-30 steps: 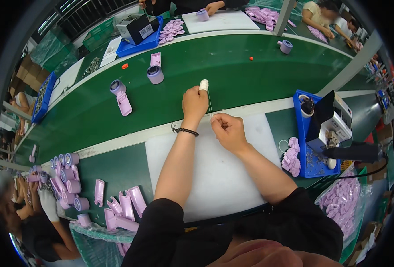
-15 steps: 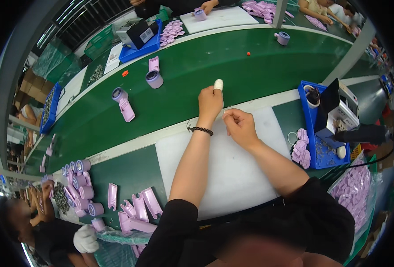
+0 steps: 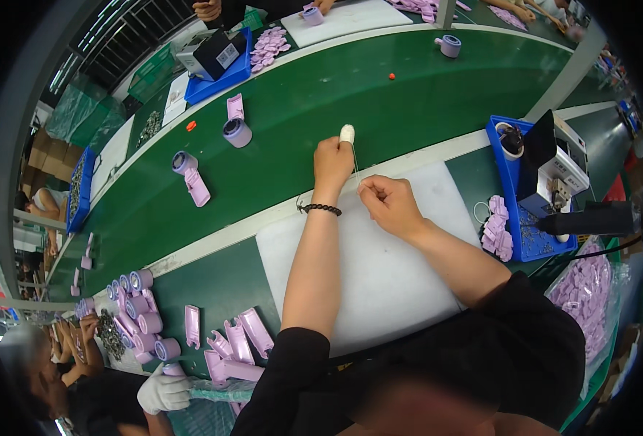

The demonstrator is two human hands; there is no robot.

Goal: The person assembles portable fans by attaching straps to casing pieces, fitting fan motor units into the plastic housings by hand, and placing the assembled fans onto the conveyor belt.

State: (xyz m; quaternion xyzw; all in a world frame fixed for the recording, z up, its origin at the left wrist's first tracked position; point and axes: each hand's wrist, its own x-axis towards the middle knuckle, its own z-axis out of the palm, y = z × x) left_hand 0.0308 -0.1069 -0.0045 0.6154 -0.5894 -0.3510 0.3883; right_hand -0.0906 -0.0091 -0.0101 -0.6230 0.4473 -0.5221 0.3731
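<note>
One green belt (image 3: 285,167) spreads beyond the left hand (image 3: 333,168) and right hand (image 3: 392,206), a mat (image 3: 379,283) under the right. The hands are apart: the right pinches, the left's grip is hidden. White wrap (image 3: 347,134) caps a left digit — thread (image 3: 355,161) runs from it to the right's pinch. Overpulling could snap the thread or drag off the wrap.

"Where's the left hand (image 3: 332,166)?"
"Past the white pad's (image 3: 379,283) far edge, curled, one white-wrapped digit (image 3: 347,134) jutting out."
"And the right hand (image 3: 392,205)?"
"Over that edge, fingertips pinched; both forearms (image 3: 312,269) cross the pad."
</note>
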